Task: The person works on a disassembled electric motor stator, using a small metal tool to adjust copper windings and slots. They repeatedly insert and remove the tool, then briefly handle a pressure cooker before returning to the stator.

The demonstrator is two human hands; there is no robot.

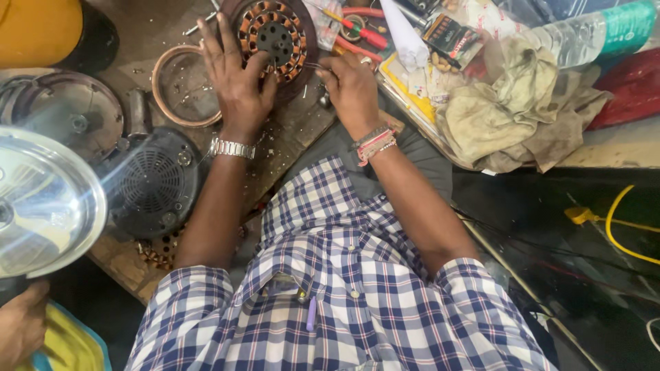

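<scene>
- The wound stator [275, 38] — a round core ringed with copper coils — lies flat on the wooden workbench [289, 137], straight ahead of the person and at the far end of both forearms.
- The left hand [237, 79] rests on the stator's near-left rim, fingers spread and laid flat; the fingertips reach up along the left side of the coil ring, the thumb angles toward the dark centre hub.
- The right hand [350, 86] sits just beside the stator's right edge, fingers pressed together in a pinch. What it pinches looks like a thin wire or slim tool tip pointing left toward the coils — too small to name for sure.
- So the stator lies up and to the left of the right hand, and directly under the left fingers; the left hand is the nearer, already touching.
- Being round, the stator has no long axis; its face looks up at the camera.
- About it: a loose copper coil ring [182, 86] left of the left hand, a black vented motor cover [155, 182] nearer the body, red-handled screwdrivers [361, 31] and a crumpled cloth [515, 117] to the right.
</scene>
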